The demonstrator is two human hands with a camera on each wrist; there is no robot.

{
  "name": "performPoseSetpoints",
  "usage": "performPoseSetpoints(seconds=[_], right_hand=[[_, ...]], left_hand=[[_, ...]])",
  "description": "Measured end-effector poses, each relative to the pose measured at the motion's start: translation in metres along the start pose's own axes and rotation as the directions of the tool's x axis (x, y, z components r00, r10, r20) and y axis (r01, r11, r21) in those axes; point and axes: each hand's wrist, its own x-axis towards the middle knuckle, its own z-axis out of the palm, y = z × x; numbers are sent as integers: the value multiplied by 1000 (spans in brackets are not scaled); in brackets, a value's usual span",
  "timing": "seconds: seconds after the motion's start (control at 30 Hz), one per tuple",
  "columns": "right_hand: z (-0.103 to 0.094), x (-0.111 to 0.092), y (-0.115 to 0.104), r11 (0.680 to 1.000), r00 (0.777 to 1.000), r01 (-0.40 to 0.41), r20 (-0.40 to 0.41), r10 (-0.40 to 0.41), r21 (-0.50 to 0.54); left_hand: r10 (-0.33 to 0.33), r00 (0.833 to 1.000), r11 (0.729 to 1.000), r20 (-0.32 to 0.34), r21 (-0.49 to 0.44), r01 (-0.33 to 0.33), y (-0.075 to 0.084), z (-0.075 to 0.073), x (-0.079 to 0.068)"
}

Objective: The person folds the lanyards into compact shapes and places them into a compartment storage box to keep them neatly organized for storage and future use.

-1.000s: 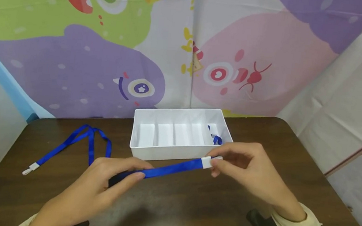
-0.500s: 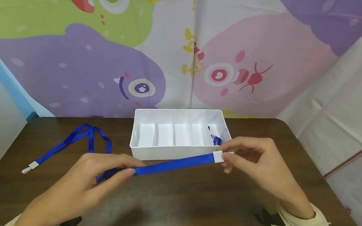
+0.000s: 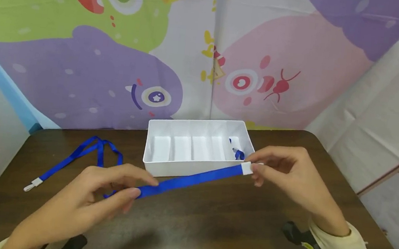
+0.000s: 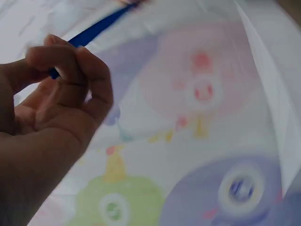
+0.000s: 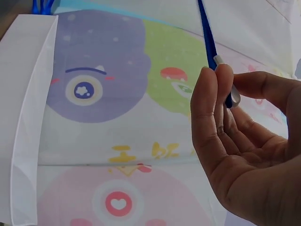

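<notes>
A blue lanyard strap (image 3: 190, 178) is stretched taut above the brown table (image 3: 210, 231) between both hands. My right hand (image 3: 282, 171) pinches its white end clip (image 3: 247, 168) between thumb and fingers, just in front of the white tray's right end. My left hand (image 3: 105, 187) pinches the strap's other part between thumb and forefinger, lower and to the left. The left wrist view has that hand (image 4: 61, 94) gripping the strap (image 4: 94, 28). In the right wrist view, my right hand (image 5: 235, 122) grips the strap (image 5: 208, 37) at the clip.
A white divided tray (image 3: 195, 168) stands at the table's back centre, with a small blue lanyard piece (image 3: 237, 151) in its rightmost compartment. A second blue lanyard (image 3: 83, 157) with a white clip lies at the left. A cartoon backdrop (image 3: 156, 47) stands behind.
My right hand has moved right and up with the white clip. My left hand has slid left and down along the strap, so more strap shows between them.
</notes>
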Motion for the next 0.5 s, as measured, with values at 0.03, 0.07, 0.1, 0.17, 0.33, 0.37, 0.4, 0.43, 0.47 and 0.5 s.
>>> performPoseSetpoints(seconds=[0.03, 0.07, 0.1, 0.17, 0.33, 0.37, 0.4, 0.43, 0.47, 0.5], right_hand=[[0, 0, 1, 1000, 1000, -1, 6, 1, 2], [0, 0, 2, 1000, 1000, 1, 14, -1, 2], [1, 0, 2, 1000, 1000, 7, 23, -7, 4], [2, 0, 4, 1000, 999, 18, 40, -19, 7], [5, 1, 5, 1000, 998, 14, 67, -15, 18], [5, 1, 5, 1000, 997, 4, 75, -5, 24], [5, 1, 6, 999, 996, -15, 83, 12, 29], [5, 2, 6, 999, 995, -32, 95, 28, 35], [5, 2, 6, 998, 993, -49, 107, 44, 44], [6, 3, 7, 996, 991, -68, 120, 61, 54]], left_hand=[[19, 999, 995, 31, -95, -16, -1, -1, 0], [41, 997, 981, 63, -192, -28, -1, -2, 0], [71, 993, 962, 92, -269, -44, -2, -3, 0], [159, 977, 927, 142, -363, -98, -3, -5, 2], [299, 934, 877, 195, -443, -188, -4, -9, 6], [312, 929, 867, 197, -458, -194, -4, -9, 7], [322, 927, 861, 192, -467, -202, -4, -9, 8], [331, 925, 855, 184, -474, -212, -5, -8, 9], [333, 927, 855, 171, -470, -220, -5, -8, 9], [326, 933, 862, 154, -453, -226, -6, -7, 9]])
